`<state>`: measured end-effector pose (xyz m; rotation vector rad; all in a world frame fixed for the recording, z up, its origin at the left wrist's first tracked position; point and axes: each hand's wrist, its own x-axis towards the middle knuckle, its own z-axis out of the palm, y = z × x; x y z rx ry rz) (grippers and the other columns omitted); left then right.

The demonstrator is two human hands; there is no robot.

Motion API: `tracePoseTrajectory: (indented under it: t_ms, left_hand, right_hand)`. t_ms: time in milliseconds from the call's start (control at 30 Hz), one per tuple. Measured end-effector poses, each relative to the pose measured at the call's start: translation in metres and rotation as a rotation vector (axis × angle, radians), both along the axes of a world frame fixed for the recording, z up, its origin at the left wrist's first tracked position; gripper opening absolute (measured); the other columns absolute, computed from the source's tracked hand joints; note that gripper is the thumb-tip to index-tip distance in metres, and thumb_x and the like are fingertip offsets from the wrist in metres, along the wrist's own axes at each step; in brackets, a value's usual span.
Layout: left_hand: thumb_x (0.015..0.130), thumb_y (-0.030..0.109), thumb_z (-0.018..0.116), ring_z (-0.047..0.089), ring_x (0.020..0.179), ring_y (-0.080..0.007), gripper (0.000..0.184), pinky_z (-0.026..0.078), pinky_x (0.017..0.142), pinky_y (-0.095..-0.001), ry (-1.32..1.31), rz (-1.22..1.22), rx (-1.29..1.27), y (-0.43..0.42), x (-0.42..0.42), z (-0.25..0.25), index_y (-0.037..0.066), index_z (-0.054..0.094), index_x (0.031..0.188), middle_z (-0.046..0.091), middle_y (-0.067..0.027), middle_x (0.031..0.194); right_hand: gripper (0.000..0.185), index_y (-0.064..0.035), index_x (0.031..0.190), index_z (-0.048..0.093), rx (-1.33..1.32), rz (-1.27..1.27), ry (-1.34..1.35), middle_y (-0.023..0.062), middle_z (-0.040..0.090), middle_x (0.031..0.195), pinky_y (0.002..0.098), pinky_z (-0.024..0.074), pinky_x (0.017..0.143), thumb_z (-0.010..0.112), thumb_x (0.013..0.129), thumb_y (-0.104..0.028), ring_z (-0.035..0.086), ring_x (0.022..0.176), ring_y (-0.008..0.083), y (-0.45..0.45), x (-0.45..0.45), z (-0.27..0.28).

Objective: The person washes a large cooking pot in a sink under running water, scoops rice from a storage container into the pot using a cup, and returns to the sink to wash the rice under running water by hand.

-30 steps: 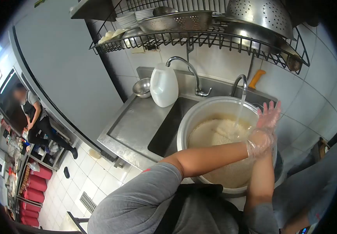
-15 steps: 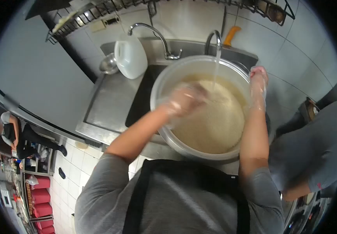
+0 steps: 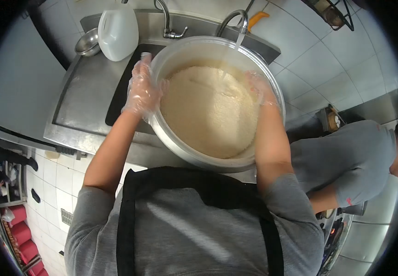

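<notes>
A large metal pot (image 3: 176, 143) sits over the sink, holding pale grains (image 3: 208, 110) that look like rice, wet with cloudy water. My left hand (image 3: 142, 89), in a clear plastic glove, grips the pot's left rim, its thumb over the edge. Inside the pot, near the right wall, is my right hand (image 3: 262, 87), also gloved. Its fingers point inward at the grains, slightly blurred and apparently apart, with nothing visible in them. Water runs from the right faucet (image 3: 233, 17) into the pot.
A white plastic jug (image 3: 118, 34) and a metal bowl (image 3: 87, 43) stand on the steel drainboard (image 3: 81, 99). A second faucet (image 3: 167, 23) is behind the pot. An orange handle (image 3: 257, 19) leans at the wall. Another person in grey (image 3: 341, 156) stands close on the right.
My left hand has gone from inside the pot to its left rim. My right hand has left the right rim and reached inside. The view has shifted, with the pot now farther left and higher.
</notes>
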<state>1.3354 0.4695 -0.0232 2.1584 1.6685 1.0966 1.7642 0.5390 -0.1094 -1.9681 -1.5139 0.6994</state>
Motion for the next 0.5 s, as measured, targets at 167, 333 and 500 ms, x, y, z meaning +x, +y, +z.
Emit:
tracePoseTrajectory:
  t_ms: [167,333,500]
  left_hand:
    - [0.068,0.006,0.063,0.059,0.088,-0.0215,0.051,0.046,0.080,-0.0317,-0.616,-0.075,-0.586,0.014,-0.005,-0.003,0.000,0.050,0.116,0.061,-0.0138,0.098]
    - [0.066,0.006,0.063,0.057,0.080,-0.0193,0.045,0.046,0.071,-0.0314,-0.755,-0.160,-0.584,0.026,-0.012,-0.027,0.001,0.051,0.109,0.059,-0.0119,0.092]
    - [0.065,0.008,0.063,0.057,0.082,-0.0218,0.043,0.046,0.074,-0.0327,-0.635,-0.114,-0.567,0.013,-0.012,-0.010,0.000,0.051,0.105,0.059,-0.0138,0.092]
  right_hand:
    - [0.064,-0.0116,0.129,0.048,-0.166,0.056,-0.120,0.0083,0.048,0.129,0.0405,0.0383,0.093,0.054,0.082,-0.054,0.047,0.114,0.0259,0.002,-0.007,-0.023]
    - [0.076,-0.0092,0.135,0.040,-0.509,0.192,0.077,0.0132,0.032,0.142,0.0379,0.0306,0.102,0.052,0.079,-0.060,0.032,0.129,0.0301,-0.039,-0.096,0.009]
    - [0.087,-0.0054,0.140,0.028,-0.501,0.607,-0.438,0.0192,0.021,0.146,0.0379,0.0215,0.109,0.055,0.077,-0.059,0.020,0.135,0.0338,-0.094,-0.168,0.040]
